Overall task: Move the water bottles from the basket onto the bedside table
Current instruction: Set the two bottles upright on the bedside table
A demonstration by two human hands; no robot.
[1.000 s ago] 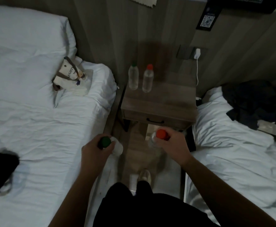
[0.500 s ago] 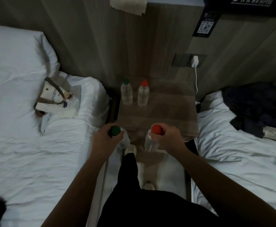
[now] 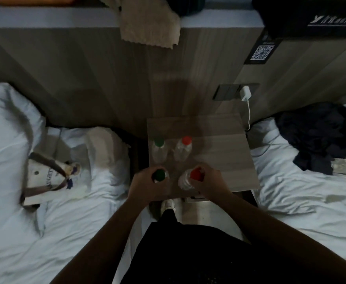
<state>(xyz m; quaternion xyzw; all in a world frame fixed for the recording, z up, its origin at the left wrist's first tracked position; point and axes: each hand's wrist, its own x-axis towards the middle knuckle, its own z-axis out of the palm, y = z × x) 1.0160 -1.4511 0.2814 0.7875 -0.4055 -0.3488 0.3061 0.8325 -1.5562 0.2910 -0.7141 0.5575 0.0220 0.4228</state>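
Hands gripped two water bottles over the near edge of the wooden desk: the left hand was wrapped around the green-capped bottle, the right hand around the red-capped bottle. At 12 o'clock from them, two more bottles, one green-capped and one red-capped, stood upright side by side on the desk. A tote bag lay at 9 o'clock on the white bed.

Your bedside table stands between two beds, with two bottles side by side near its left edge, one left of the other. Nearer its front edge, your left hand and right hand each hold another bottle. A bag lies on the left bed.
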